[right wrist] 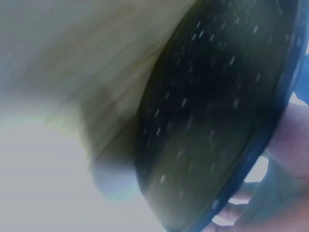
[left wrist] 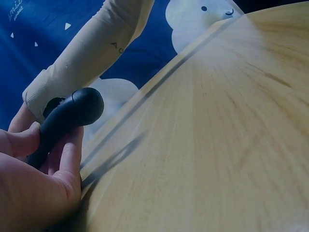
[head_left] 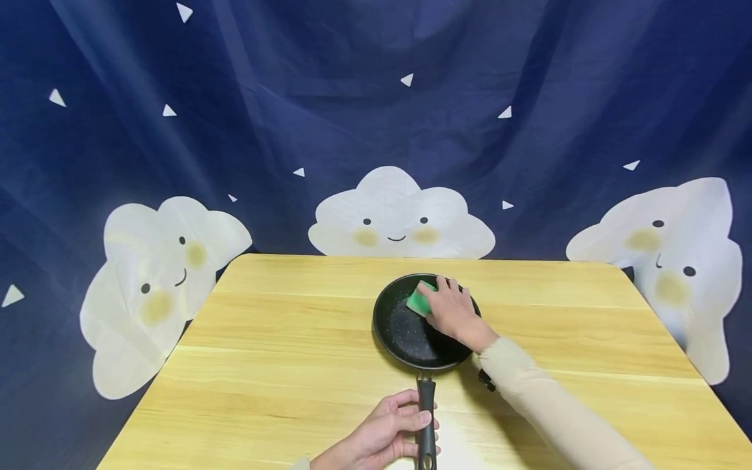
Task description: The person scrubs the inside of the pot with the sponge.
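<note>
A black speckled frying pan (head_left: 405,339) is near the middle of the table, its handle (head_left: 427,391) toward me. My left hand (head_left: 388,431) grips that handle, thumb on one side and fingers wrapped beneath. The left wrist view shows the rounded handle end (left wrist: 89,106) held above the tabletop by the left hand (left wrist: 43,188). Inside the pan, my right hand (head_left: 454,312) holds a green sponge (head_left: 420,301) against the surface near the far side. Up close in the right wrist view, the pan's dark outer side (right wrist: 207,116) covers part of the right hand (right wrist: 292,140).
The light wooden table (head_left: 282,339) extends around the pan on all sides. Behind it hangs a dark blue curtain (head_left: 352,98) with white clouds and triangles. A dark band or device (head_left: 487,380) sits at the right wrist under the beige sleeve (head_left: 546,405).
</note>
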`<control>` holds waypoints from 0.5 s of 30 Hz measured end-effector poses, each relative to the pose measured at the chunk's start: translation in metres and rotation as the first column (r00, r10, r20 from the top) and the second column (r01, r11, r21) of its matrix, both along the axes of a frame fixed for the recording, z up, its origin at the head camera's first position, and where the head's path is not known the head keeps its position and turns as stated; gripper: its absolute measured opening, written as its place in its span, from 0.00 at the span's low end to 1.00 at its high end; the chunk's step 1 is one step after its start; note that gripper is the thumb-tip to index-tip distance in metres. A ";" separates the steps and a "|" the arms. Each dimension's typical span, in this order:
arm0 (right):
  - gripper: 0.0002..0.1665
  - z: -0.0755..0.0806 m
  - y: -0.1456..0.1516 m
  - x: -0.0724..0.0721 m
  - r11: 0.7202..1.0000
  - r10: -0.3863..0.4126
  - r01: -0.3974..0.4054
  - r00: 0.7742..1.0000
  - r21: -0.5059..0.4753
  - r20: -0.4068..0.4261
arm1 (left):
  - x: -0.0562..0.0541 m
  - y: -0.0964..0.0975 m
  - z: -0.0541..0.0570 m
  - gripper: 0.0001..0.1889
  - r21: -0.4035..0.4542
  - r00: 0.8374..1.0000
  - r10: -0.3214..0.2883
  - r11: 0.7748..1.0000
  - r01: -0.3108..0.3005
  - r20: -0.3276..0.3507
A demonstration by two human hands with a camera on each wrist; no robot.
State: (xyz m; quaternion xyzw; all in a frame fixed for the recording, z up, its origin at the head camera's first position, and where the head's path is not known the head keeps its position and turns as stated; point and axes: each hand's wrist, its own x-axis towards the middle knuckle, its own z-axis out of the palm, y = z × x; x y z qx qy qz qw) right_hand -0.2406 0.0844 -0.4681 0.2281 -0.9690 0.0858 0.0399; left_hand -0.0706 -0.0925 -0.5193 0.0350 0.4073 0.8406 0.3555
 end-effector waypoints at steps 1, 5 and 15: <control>0.29 0.000 0.002 0.000 1.000 0.003 -0.003 1.000 0.002 -0.003 | 0.000 0.000 0.000 0.08 0.000 1.000 0.000 1.000 0.000 0.001; 0.29 0.001 0.010 -0.001 1.000 0.017 -0.017 1.000 0.006 -0.010 | 0.000 0.000 0.000 0.08 -0.004 1.000 0.004 1.000 -0.004 0.001; 0.27 0.012 0.025 0.003 0.999 0.049 -0.050 0.997 0.012 0.063 | -0.001 0.000 0.000 0.10 -0.040 1.000 0.019 0.999 -0.019 0.010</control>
